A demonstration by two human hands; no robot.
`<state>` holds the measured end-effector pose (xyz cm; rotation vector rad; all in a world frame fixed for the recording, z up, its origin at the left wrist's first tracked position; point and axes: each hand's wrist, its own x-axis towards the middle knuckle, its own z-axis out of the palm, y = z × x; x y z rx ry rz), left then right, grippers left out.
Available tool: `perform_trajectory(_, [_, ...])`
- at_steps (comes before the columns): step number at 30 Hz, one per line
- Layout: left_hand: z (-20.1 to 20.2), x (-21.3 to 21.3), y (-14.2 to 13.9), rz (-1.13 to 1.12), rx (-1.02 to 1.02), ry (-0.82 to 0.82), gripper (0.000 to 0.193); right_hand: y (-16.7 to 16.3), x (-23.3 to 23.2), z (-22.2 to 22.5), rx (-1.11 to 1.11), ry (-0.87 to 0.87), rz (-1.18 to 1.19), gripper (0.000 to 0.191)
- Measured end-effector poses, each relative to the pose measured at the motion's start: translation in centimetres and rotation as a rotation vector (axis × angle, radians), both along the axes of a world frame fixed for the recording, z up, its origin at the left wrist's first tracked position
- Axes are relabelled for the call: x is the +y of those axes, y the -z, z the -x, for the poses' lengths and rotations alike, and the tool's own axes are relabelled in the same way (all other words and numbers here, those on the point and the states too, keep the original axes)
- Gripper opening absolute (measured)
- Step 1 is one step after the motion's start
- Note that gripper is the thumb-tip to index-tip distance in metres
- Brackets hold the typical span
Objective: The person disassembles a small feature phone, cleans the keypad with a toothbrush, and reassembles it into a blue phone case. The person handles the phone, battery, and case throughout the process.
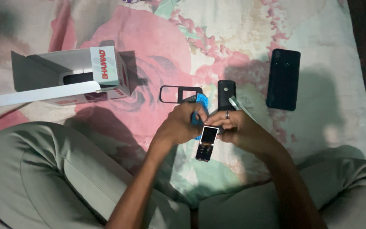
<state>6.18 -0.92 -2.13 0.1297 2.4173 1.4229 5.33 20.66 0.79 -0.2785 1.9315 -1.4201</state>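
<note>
phone insides (206,144) sit pinched in the right hand (240,129) while the left hand (182,123) grips a blue tool (200,111), so both stay steady.

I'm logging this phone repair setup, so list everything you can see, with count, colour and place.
cardboard box: one, white and red, open, upper left
phone front frame: one, black, centre
small keypad phone: one, black, right of frame
smartphone: one, black, upper right
bare phone body: one, dark with screen, held in both hands
blue tool: one, blue, at left hand
bedsheet: one, floral pink
left hand: gripping
right hand: ring on one finger
</note>
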Motion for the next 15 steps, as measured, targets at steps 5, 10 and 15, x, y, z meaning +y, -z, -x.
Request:
perform_trajectory(5, [0.1, -0.1, -0.9, 0.034, -0.103, 0.018, 0.040, -0.2, 0.0, 0.1, -0.026, 0.009, 0.024, 0.048])
perform_trajectory(10, [0.2, -0.1, -1.4, 0.035, -0.120, 0.033, 0.048, -1.1, -0.2, 0.2, -0.082, 0.014, -0.085, 0.055])
perform_trajectory(15, [0.3, -0.1, -1.4, 0.049, -0.182, 0.044, 0.047, -1.6, -0.8, -0.2, -0.135, 0.103, -0.044, 0.047])
